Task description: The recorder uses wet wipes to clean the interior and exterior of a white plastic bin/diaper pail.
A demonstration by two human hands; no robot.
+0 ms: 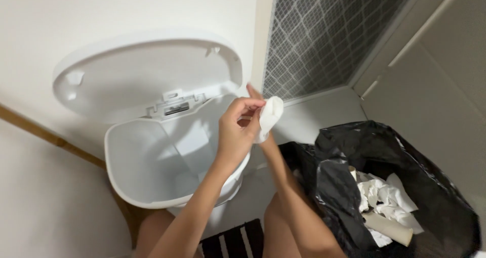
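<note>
1. White bin (147,167), lid (147,73) swung up against the wall at 11 o'clock; tub looks bare inside.
2. Black rubbish bag (405,162) at 4 o'clock, mouth spread open, crumpled paper (385,194) and a cardboard tube (387,227) showing.
3. Left hand (238,131) pinches a white wad (268,118), centre frame, above the bin rim.
4. Right hand (258,98) mostly hidden behind; grip cannot be told.

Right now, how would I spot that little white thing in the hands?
Find the big white plastic bin with its lid flipped open against the wall. Just right of its rim, two hands meet; the left hand pinches a small crumpled white tissue in its fingers. Unlike the white paper scraps lying in the black rubbish bag, it is held up in the air.
</note>
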